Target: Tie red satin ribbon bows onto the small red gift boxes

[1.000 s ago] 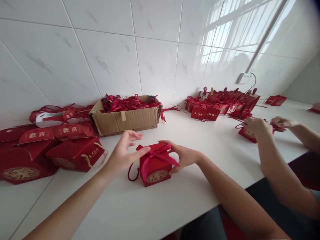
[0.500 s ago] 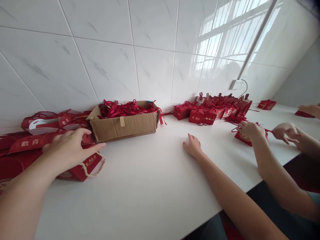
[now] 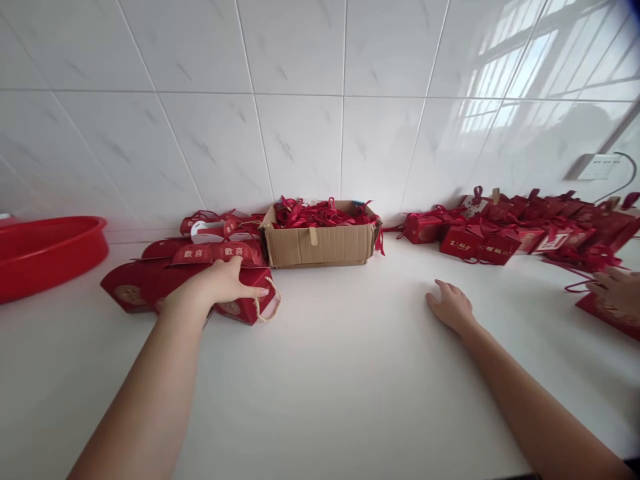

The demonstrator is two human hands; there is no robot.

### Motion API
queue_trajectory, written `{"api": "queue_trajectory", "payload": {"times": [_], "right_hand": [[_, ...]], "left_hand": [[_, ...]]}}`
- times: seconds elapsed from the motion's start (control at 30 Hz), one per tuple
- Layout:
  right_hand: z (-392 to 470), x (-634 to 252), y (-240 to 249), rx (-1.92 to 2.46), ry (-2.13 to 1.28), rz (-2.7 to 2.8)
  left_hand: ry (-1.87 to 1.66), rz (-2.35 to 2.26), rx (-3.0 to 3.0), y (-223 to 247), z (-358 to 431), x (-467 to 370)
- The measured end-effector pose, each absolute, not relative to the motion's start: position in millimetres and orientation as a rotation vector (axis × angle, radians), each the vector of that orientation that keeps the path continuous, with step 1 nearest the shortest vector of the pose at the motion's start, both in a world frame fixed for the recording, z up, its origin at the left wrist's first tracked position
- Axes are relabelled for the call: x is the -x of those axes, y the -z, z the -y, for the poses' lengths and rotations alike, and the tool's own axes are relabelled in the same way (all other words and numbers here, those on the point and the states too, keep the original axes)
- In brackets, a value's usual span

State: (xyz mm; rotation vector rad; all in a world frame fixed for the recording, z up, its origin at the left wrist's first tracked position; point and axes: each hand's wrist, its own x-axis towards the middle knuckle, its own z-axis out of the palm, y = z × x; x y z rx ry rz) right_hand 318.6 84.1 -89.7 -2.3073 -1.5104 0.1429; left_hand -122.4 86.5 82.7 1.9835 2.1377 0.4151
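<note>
My left hand (image 3: 215, 283) lies over the top of the nearest red gift box (image 3: 247, 303), which has a twisted cream rope handle (image 3: 273, 307) at its right end. Its thumb is stretched out to the right and spread from the index finger; the other fingers are partly hidden. More red gift boxes (image 3: 127, 287) with gold lettering and round gold prints stand beside and behind it. Away to the right, my right hand (image 3: 450, 305) rests on the white table (image 3: 325, 373), holding nothing, its fingers loosely bent and somewhat apart.
Against the tiled wall stands a cardboard box (image 3: 325, 248) full of red ribbons (image 3: 325, 215). A red plastic basin (image 3: 50, 257) is at far left. Several smaller red boxes (image 3: 460, 241) crowd the back right. Another person's hand (image 3: 617, 290) touches a red box (image 3: 607, 313) at the right edge.
The view has swung left, bringing the red basin in and moving most of the other person's arms out. My left hand stays over the same gift box, and my right hand stays on the table.
</note>
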Motion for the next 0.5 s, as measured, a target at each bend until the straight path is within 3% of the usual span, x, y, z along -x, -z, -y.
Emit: {"api": "queue_trajectory", "payload": {"times": [0.1, 0.33, 0.5], "right_hand": [[-84, -318, 90, 2.314, -0.129, 1.5], [-87, -317, 91, 2.335, -0.116, 1.488], [-87, -317, 93, 2.316, -0.121, 1.488]], "left_hand": [[-0.064, -2.173, -1.94, -83, -86, 125], [0.033, -1.947, -2.118, -83, -69, 96], [-0.316, -1.574, -2.239, -84, -57, 69]]}}
